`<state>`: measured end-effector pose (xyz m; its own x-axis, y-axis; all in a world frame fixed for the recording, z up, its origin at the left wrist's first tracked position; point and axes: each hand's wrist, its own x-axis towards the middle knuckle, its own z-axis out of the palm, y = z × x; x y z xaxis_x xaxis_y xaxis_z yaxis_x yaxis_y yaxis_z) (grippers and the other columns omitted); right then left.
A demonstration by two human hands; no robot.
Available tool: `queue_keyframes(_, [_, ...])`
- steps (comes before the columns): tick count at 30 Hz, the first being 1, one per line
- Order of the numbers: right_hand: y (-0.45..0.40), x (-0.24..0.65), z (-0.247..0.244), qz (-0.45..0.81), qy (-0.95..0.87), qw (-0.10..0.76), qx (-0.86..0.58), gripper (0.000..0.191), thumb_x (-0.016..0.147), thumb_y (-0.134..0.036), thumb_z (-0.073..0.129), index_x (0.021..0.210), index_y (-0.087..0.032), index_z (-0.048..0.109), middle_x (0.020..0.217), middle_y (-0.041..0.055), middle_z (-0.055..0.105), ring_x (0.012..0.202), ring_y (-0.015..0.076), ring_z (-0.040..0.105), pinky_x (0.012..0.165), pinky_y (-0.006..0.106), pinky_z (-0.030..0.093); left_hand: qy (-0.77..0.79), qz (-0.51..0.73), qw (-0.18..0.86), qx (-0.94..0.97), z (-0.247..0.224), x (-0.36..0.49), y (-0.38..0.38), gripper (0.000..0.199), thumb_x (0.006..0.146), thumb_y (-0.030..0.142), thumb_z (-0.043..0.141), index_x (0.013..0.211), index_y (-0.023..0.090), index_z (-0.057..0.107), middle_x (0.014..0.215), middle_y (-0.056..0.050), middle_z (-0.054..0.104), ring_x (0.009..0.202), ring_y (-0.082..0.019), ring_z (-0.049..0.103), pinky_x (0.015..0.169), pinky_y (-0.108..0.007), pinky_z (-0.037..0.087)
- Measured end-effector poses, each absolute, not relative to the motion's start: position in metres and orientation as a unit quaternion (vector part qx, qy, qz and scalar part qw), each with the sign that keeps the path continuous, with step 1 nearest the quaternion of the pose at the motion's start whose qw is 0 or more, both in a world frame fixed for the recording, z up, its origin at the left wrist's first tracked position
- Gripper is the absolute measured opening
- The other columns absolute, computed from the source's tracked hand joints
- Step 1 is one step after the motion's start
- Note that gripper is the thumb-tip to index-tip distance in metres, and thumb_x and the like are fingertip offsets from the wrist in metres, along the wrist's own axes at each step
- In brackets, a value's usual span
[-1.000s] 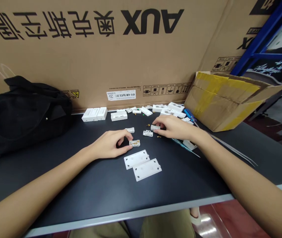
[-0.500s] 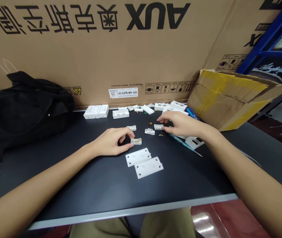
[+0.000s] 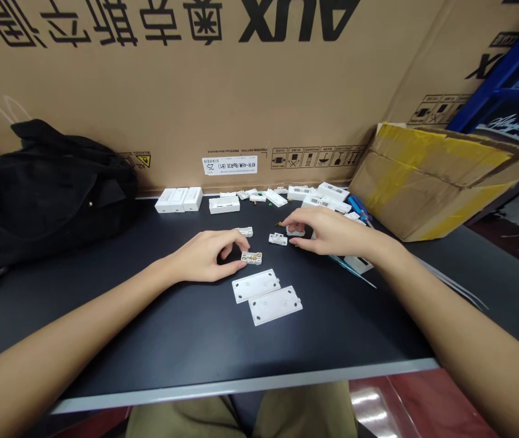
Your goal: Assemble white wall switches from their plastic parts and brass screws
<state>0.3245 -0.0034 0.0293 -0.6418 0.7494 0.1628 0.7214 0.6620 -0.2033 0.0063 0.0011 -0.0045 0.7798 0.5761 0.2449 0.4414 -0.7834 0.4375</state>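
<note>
Steadying seems intended: brass-fitted housing [image 3: 252, 258], beyond white plates [image 3: 275, 305], is pinched at end by fingers of left hand [image 3: 211, 255], contents exposed; right hand [image 3: 325, 231] parted beside brass piece [image 3: 278, 224] beyond plates, contact unclear.

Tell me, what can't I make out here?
In the head view:
White housing beside the right hand: partly hidden by that hand.
Brass parts in the small housing at the left hand: too small to tell apart.
Taped cardboard carton: contents hidden by its walls.
Black bag: cut off by the left edge.
AUX box: top cut off by the upper edge.
</note>
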Motion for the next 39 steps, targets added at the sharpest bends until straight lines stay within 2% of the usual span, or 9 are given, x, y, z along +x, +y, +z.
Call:
queue_keyframes(13, [-0.006,0.323,0.036,0.064,-0.897,0.119,-0.42,0.031,0.094,-0.029,0.058,0.117,-0.016,0.073,0.11,0.0116,0.077,0.091,0.0241,0.072,0.078,0.033,0.051,0.265,0.224,0.181,0.92,-0.009,0.005,0.002,0.026,0.091,0.039,0.072,0.11,0.021,0.067,0.064,0.008,0.053,0.056,-0.008,0.051,0.059,-0.021,0.041])
queue_keyframes(24, [-0.003,0.326,0.034,0.052,-0.897,0.125,-0.421,0.031,0.096,-0.032,0.056,0.116,-0.015,0.073,0.109,0.0123,0.077,0.093,0.0251,0.07,0.083,0.037,0.05,0.259,0.247,0.178,0.917,-0.011,0.006,0.002,0.025,0.09,0.038,0.075,0.107,0.021,0.068,0.061,0.009,0.053,0.054,-0.007,0.051,0.057,-0.02,0.04])
queue_keyframes(29, [-0.003,0.325,0.035,0.051,-0.897,0.122,-0.421,0.031,0.096,-0.033,0.056,0.115,-0.015,0.073,0.109,0.0117,0.077,0.093,0.0249,0.07,0.084,0.037,0.05,0.254,0.238,0.165,0.923,-0.011,0.005,0.002,0.025,0.091,0.039,0.073,0.107,0.021,0.068,0.062,0.008,0.053,0.054,-0.007,0.052,0.057,-0.021,0.039])
queue_keyframes(35, [-0.001,0.333,0.036,0.03,-0.88,0.135,-0.454,0.027,0.093,-0.03,0.058,0.108,-0.015,0.073,0.098,0.0095,0.076,0.085,0.0234,0.068,0.077,0.035,0.048,0.261,0.221,0.161,0.926,-0.008,0.006,0.001,0.025,0.092,0.04,0.071,0.108,0.021,0.067,0.064,0.008,0.052,0.055,-0.008,0.051,0.058,-0.021,0.04])
queue_keyframes(39, [0.002,0.341,0.036,0.017,-0.867,0.123,-0.482,0.025,0.091,-0.03,0.057,0.104,-0.016,0.074,0.1,0.0099,0.076,0.087,0.0249,0.067,0.078,0.036,0.048,0.263,0.205,0.169,0.927,-0.005,0.007,0.001,0.026,0.092,0.039,0.07,0.11,0.021,0.065,0.068,0.007,0.054,0.057,-0.008,0.051,0.059,-0.021,0.041])
